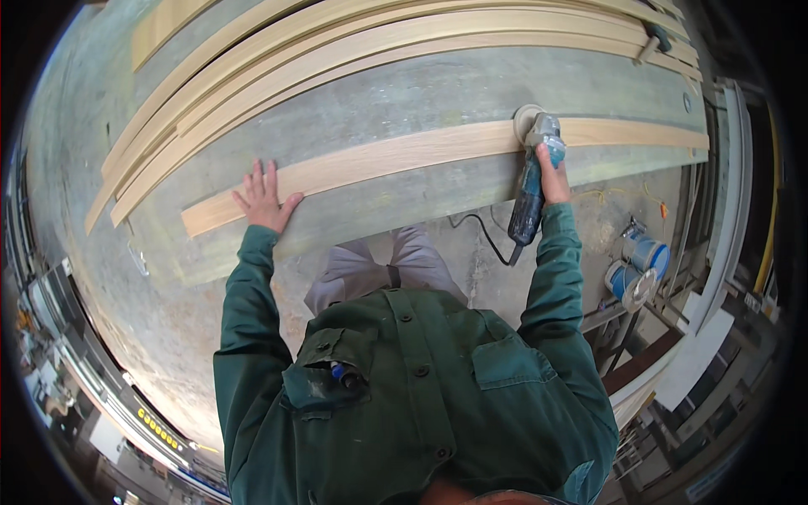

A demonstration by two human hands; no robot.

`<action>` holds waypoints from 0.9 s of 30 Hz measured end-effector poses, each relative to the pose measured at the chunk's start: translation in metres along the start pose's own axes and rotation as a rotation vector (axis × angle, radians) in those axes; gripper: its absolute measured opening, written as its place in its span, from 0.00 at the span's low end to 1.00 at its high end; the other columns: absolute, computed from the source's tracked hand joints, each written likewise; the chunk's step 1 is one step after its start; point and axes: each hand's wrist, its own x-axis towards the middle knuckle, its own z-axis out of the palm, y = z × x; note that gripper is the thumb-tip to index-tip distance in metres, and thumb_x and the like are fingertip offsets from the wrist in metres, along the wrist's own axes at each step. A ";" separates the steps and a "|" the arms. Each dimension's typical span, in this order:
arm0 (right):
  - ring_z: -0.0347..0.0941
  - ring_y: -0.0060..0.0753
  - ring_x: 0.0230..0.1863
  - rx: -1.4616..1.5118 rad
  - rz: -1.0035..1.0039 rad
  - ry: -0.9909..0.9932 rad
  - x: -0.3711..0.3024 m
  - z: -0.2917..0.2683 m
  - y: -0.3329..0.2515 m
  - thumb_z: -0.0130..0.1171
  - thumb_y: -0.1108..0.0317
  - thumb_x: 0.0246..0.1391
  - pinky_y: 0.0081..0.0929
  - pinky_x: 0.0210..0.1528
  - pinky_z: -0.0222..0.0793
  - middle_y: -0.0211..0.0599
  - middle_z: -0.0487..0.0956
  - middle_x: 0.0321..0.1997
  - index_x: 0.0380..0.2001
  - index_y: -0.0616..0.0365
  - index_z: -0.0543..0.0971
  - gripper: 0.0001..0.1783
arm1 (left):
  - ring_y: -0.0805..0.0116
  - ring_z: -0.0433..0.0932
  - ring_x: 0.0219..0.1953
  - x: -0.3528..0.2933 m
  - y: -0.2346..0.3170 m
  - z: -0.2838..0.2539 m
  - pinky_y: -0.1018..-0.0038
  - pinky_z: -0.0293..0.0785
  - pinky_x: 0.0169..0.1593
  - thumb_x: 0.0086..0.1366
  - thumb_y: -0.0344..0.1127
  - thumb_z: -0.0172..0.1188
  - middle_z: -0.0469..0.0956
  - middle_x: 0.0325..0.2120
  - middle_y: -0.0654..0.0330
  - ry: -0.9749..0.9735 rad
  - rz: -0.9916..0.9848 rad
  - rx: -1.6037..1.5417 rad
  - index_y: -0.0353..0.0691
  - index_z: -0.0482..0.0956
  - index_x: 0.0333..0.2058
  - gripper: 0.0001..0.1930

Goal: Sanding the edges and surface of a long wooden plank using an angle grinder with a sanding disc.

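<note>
A long pale wooden strip (396, 162) lies across the grey worktable (370, 97) in front of me. My left hand (265, 200) rests on its left part with the fingers spread. Toward the strip's right part, my right hand (553, 178) is closed round an angle grinder (528, 200) with a dark blue-green body. The round, pale disc (525, 126) of the grinder is over the strip; whether it touches the wood or spins, I cannot tell. A black cord (484, 231) hangs from the grinder's rear end below the table edge.
Several more wooden strips (337, 61) lie along the table's far side. A small dark tool (654, 40) sits on them at the far right. Blue and white buckets (644, 257) stand on the floor at right, beside a metal frame (728, 202). Metal rails (109, 358) run along the lower left.
</note>
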 end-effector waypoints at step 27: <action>0.72 0.33 0.52 -0.182 -0.296 -0.380 -0.213 0.327 -0.021 0.70 0.49 0.47 0.31 0.55 0.67 0.45 0.74 0.52 0.58 0.65 0.65 0.43 | 0.42 0.47 0.69 -0.056 -0.204 -0.002 0.37 0.34 0.66 0.64 0.61 0.50 0.42 0.71 0.52 0.188 -0.039 -0.062 0.44 0.49 0.69 0.42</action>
